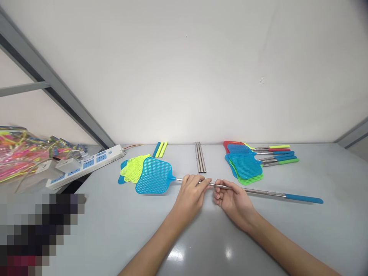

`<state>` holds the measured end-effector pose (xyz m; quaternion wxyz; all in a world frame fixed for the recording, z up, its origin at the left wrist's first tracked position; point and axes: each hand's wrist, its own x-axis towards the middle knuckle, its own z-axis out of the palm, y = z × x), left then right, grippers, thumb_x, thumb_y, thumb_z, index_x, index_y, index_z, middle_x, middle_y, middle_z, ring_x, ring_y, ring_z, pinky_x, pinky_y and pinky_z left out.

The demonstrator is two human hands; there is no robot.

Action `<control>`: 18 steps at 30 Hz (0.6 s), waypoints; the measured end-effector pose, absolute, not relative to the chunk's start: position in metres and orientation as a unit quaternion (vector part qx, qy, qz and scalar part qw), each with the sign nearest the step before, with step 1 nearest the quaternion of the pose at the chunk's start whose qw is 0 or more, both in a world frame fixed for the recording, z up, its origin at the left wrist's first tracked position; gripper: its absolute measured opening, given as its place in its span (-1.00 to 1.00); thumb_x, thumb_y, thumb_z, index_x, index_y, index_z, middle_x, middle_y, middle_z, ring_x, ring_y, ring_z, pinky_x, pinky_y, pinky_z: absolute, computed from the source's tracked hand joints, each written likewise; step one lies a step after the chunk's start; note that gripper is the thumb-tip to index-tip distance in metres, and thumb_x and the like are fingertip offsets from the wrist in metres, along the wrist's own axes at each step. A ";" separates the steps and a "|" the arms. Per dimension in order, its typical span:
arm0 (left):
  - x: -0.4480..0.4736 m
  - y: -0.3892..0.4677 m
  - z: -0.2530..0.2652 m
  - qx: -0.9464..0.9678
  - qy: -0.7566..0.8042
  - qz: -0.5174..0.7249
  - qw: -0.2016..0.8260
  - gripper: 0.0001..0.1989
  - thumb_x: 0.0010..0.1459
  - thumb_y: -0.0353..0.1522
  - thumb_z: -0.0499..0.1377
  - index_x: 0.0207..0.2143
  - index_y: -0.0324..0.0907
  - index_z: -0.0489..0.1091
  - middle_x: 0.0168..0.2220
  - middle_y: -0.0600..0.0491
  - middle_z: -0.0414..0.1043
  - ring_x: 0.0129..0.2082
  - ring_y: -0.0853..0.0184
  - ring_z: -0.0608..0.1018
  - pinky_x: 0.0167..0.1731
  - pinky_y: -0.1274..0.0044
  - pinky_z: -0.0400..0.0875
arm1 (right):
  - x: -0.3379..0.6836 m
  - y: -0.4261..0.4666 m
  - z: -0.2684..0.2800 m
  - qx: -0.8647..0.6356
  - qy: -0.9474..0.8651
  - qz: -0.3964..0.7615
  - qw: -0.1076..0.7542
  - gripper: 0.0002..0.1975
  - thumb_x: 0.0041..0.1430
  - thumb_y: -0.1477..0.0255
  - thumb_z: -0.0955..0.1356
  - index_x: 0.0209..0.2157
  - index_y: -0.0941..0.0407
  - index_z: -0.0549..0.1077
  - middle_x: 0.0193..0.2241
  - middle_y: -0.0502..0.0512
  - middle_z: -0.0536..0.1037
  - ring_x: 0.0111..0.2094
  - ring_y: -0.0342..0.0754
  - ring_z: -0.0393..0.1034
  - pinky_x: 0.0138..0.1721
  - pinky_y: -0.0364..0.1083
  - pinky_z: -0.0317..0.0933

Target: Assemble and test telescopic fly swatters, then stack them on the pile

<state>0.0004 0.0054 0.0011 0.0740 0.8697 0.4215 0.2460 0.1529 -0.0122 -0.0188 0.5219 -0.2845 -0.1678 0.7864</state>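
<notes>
We are holding a blue fly swatter [154, 175] crosswise over the grey table [100, 230], our left hand [189, 193] pinching its metal shaft [266, 193] near the mesh head [152, 180]. Our right hand [236, 205] is pinching the same shaft nearer the blue handle [304, 198], and loose metal tubes [200, 159] are lying beyond our hands.
</notes>
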 end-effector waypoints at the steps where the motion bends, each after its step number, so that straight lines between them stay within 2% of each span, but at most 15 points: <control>1: 0.000 0.007 0.000 0.866 0.425 0.253 0.070 -0.73 0.14 -0.43 -0.09 -0.13 -0.09 0.26 -0.27 0.04 0.31 -0.27 0.35 0.31 -0.24 0.44 0.13 | 0.154 -0.011 -0.020 -0.285 -0.159 0.786 0.525 -0.80 0.01 0.37 0.23 -0.46 0.18 0.41 -0.56 0.03 0.29 -0.53 -0.16 0.16 -0.45 -0.12 0.06; 9: -0.003 0.009 0.001 0.832 0.440 0.334 0.044 -0.73 0.09 -0.44 -0.03 -0.15 -0.08 0.29 -0.09 0.00 0.20 -0.11 0.30 0.27 -0.14 0.41 0.17 | 0.155 -0.011 -0.020 -0.290 -0.135 0.764 0.561 -0.84 -0.02 0.39 0.25 -0.48 0.17 0.41 -0.60 0.02 0.27 -0.57 -0.16 0.15 -0.49 -0.13 0.05; 18: 0.005 -0.004 0.004 0.816 0.392 0.403 0.135 -0.79 0.07 -0.46 -0.01 -0.24 -0.14 0.32 -0.26 0.02 0.28 -0.21 0.37 0.33 -0.17 0.47 0.21 | 0.156 -0.010 -0.021 -0.308 -0.122 0.750 0.573 -0.80 -0.04 0.40 0.25 -0.42 0.21 0.44 -0.60 0.06 0.32 -0.55 -0.12 0.19 -0.48 -0.11 0.11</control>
